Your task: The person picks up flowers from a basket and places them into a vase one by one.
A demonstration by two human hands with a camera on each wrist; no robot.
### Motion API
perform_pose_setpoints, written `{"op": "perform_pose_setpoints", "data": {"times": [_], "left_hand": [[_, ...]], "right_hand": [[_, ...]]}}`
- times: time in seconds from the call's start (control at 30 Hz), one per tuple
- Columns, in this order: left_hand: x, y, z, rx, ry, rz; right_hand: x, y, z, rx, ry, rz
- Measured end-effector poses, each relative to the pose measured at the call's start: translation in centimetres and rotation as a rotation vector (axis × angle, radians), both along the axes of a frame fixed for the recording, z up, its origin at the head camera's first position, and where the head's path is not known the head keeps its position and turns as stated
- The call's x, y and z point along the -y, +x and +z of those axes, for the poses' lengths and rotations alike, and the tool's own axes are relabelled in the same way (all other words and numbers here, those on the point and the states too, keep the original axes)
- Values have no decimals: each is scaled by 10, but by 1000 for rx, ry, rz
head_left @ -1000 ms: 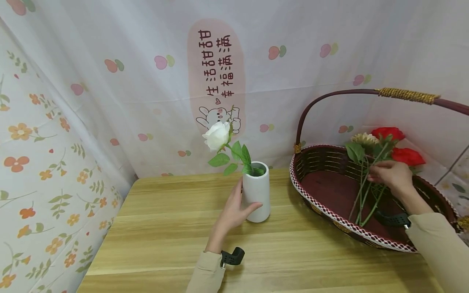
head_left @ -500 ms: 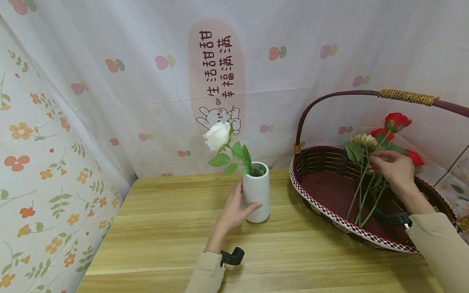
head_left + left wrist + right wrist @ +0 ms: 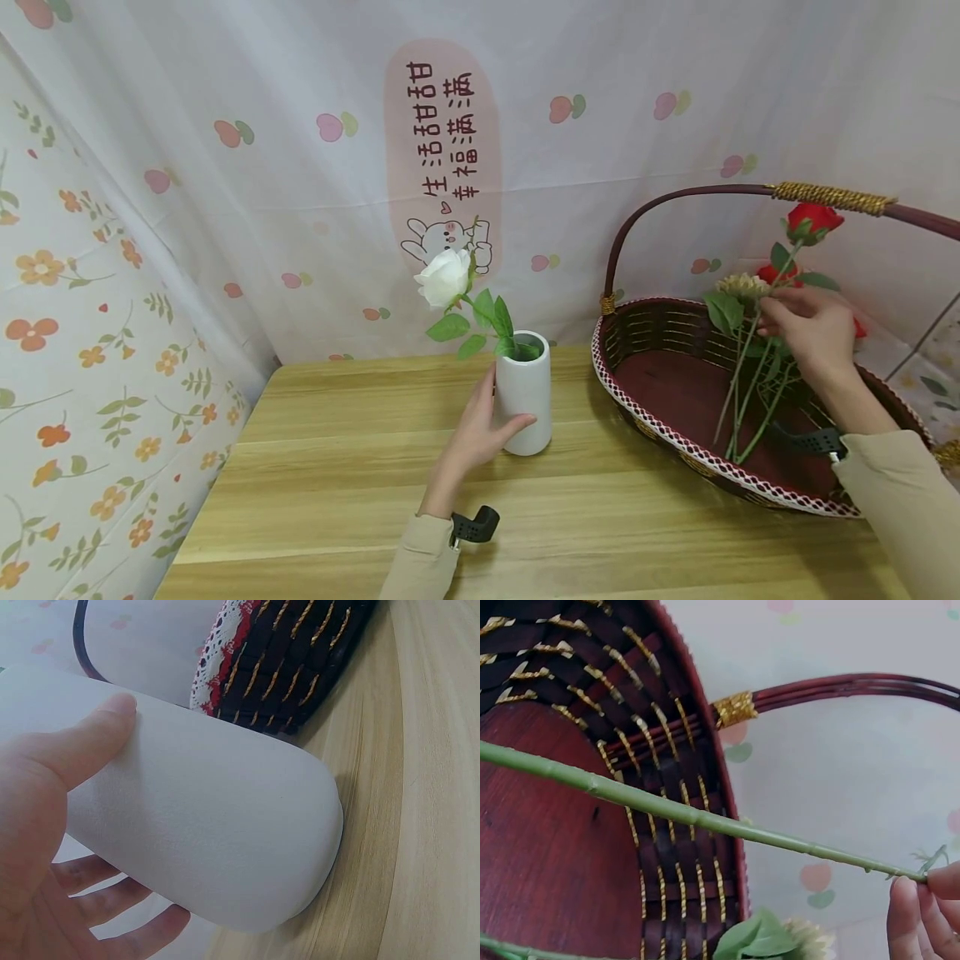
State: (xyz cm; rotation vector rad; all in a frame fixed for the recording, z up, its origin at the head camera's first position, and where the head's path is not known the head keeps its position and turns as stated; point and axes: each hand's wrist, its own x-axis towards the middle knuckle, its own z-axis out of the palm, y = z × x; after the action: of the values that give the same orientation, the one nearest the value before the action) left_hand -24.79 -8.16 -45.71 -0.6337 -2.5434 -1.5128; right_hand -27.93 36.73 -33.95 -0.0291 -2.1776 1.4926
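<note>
My left hand (image 3: 474,435) grips the side of a white cylindrical vase (image 3: 534,385) standing on the table. A white rose (image 3: 444,279) with green leaves leans left out of its mouth. In the left wrist view, the thumb lies along the near side of the vase (image 3: 217,802) and the fingers curve under it. Over the basket, my right hand (image 3: 817,337) pinches the stem of a red rose (image 3: 814,220), whose head is raised near the basket handle. The right wrist view shows the green stem (image 3: 705,817) between thumb and fingertips.
A dark woven basket (image 3: 675,462) with white-and-red trim and an arched handle (image 3: 832,197) stands at the right. Inside are a cream flower (image 3: 742,287) and more red roses, partly hidden by my right hand. Patterned curtains (image 3: 300,167) hang behind the wooden table (image 3: 322,483).
The right hand has risen slightly, lifting one red rose up out of the group toward the basket handle. My left hand and the vase have stayed in place.
</note>
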Motion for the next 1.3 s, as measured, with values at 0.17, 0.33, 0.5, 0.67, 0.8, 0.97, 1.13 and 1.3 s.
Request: {"op": "perform_pose_setpoints", "data": {"times": [0.17,0.33,0.5,0.67,0.8,0.97,1.13,1.3], "left_hand": [[0,0,0,3,-2,1],[0,0,0,-1,1,1],[1,0,0,3,-7,7],[1,1,0,4,-13,10],[1,1,-1,5,-12,10],[1,0,-1,-3,-8,9],[1,0,-1,2,-9,11],[1,0,1,5,-11,5]], "right_hand": [[8,2,9,-58,-171,66],[16,3,17,-104,-341,126],[24,8,24,-106,-285,135],[36,12,27,-110,-235,156],[45,15,29,-85,-193,158],[60,20,27,-24,-36,128],[78,22,22,-34,-23,173],[91,24,21,-50,11,194]]}}
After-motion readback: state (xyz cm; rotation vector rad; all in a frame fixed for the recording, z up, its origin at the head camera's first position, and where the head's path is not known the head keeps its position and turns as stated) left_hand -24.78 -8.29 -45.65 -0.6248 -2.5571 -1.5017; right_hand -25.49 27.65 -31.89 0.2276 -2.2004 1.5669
